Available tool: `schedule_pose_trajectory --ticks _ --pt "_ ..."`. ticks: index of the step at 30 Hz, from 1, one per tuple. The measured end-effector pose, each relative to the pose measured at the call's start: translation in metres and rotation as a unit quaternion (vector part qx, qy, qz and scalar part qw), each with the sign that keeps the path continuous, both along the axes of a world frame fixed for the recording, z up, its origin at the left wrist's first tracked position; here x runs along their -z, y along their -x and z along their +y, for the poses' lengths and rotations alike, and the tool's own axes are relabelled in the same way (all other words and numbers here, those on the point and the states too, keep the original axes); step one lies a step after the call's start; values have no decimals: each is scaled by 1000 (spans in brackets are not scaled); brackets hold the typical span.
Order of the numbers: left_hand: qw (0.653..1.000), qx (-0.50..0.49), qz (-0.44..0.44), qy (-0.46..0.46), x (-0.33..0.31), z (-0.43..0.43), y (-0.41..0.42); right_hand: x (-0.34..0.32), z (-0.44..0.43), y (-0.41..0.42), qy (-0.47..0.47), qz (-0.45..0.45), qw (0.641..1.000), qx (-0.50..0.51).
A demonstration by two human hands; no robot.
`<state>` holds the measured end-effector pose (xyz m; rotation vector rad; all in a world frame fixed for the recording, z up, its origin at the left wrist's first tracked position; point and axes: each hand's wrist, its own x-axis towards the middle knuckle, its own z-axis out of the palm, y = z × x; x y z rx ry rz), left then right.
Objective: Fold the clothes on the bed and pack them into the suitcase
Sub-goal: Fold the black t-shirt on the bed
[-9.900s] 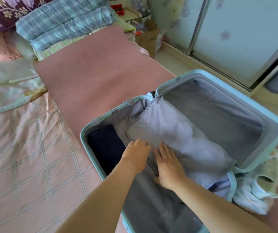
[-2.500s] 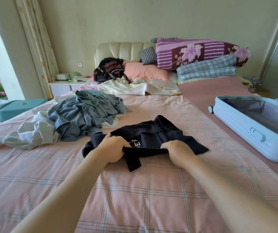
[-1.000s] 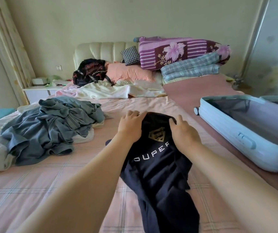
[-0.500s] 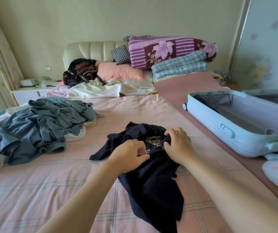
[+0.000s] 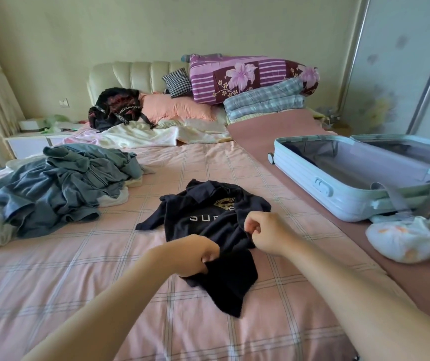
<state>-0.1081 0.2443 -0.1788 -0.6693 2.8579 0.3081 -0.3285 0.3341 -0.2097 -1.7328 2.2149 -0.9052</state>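
Early days, I'd say: left hand (image 5: 203,254) and right hand (image 5: 263,230) both pinch the rumpled dark shirt (image 5: 208,220) mid-bed (image 5: 78,269), the grey pile (image 5: 60,186) lies untouched, and the suitcase (image 5: 338,188) sits open alongside (something dark already inside).

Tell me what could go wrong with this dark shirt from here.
The dark shirt lies crumpled. With the left hand and right hand both gripping bunched fabric, folding now would likely trap creases. The suitcase sits apart on the right, so a loose fold may fall open while carried over.
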Motion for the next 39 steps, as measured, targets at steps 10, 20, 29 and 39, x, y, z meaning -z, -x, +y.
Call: schedule_pose_trajectory --ticks 10,20,29,39 --pt "934 -194 263 144 -7 -65 -43 15 -29 -14 -39 31 997 -65" --pt "965 -120 189 136 21 -55 -4 21 -60 -18 45 113 992 -15" --pt "952 -168 227 -114 -34 -49 -14 -38 -29 -27 194 -81 978 4" --pt "890 -49 -49 -450 -53 4 -35 -79 29 -29 -440 -214 859 -154"
